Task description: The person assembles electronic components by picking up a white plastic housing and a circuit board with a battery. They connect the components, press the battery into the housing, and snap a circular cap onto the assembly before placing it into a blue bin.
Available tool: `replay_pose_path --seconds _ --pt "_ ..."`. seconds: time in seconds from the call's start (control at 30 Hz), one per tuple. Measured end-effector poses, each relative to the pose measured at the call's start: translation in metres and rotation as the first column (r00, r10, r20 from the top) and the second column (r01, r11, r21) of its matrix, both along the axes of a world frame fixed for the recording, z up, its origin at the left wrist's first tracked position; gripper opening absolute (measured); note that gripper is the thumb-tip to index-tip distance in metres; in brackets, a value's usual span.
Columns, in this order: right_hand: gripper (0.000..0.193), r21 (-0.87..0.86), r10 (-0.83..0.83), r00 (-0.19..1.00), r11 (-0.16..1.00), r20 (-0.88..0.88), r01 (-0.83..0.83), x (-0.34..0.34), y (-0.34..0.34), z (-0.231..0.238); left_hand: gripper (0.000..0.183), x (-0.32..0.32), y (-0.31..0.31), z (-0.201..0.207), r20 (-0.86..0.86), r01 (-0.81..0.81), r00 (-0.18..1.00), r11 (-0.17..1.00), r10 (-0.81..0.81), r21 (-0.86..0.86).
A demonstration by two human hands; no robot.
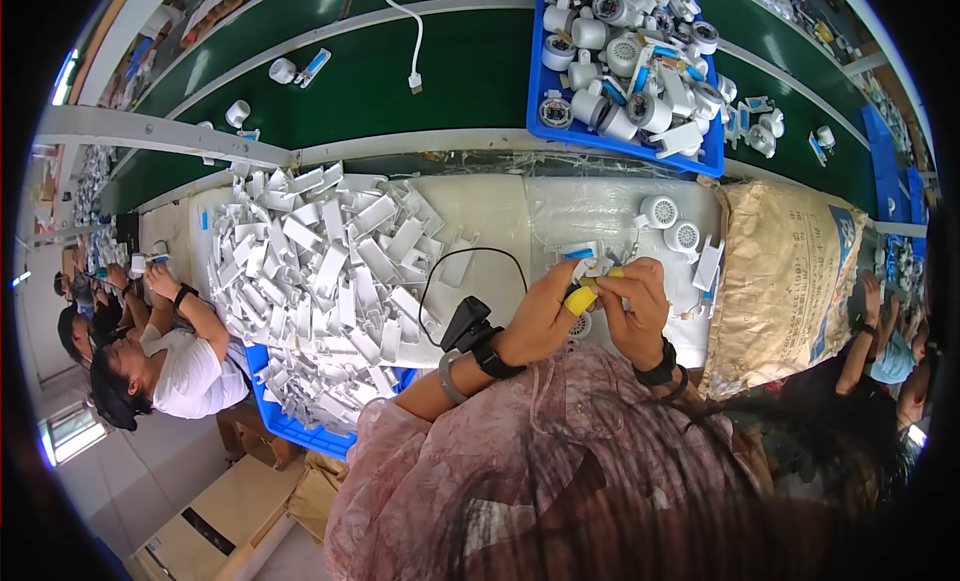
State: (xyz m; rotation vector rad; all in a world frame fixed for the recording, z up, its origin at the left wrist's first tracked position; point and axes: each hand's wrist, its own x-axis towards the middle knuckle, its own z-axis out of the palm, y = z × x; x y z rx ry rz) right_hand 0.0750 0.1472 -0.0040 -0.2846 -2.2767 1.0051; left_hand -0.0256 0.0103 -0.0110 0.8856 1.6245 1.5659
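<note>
Small white part (592, 269) is sitting between both hands, at the fingertips, just above the bench (485, 206). Left grip (550, 303) is closing on it, thumb and fingers drawn in. Right grip (635, 299) is bending in from the other side, thumb and forefinger nearly meeting (cannot tell whether they are pinching it).

Part is looking pale and irregular, mostly covered by fingers. Yellow piece (580, 300) is showing at the left fingertips (wrap or loose bit, cannot tell).

Bench is wearing a pale, shiny cover. White casings (335, 266) are heaping up to the left; two round grilles (672, 224) are lying beyond the right hand, and a brown sack (785, 281) is standing further right. Beyond, a blue bin (690, 162) is brimming with white units, on a green belt (340, 91). A co-worker (190, 371) is working at far left.
</note>
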Motion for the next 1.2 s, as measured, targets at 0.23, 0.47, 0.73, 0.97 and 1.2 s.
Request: replay_pose_path --seconds 0.23,0.47,0.73,0.97,1.2 --pt "0.024 0.049 0.02 1.0 0.999 0.0 -0.02 -0.003 -0.003 -0.004 0.021 0.004 0.0 -0.01 -0.069 -0.11 0.992 0.994 0.109 -0.011" --pt "0.026 0.193 0.129 0.986 0.97 0.106 -0.148 -0.014 0.001 0.004 0.018 -0.002 -0.003 -0.017 -0.197 -0.121 0.975 0.991 0.106 -0.065" --pt "0.025 0.142 0.174 0.985 0.975 0.001 -0.172 -0.015 0.004 -0.007 0.017 0.001 -0.003 -0.005 0.126 -0.075 0.988 0.988 0.092 -0.135" --pt "0.026 0.128 0.206 0.978 0.971 -0.009 -0.203 -0.012 0.002 -0.008 0.016 0.006 -0.005 -0.001 0.266 -0.056 0.958 0.982 0.104 -0.18" --pt "0.025 0.123 0.156 0.987 0.981 -0.034 -0.151 -0.016 -0.004 -0.017 0.015 0.007 -0.005 -0.009 0.08 -0.135 0.985 0.967 0.156 -0.218"
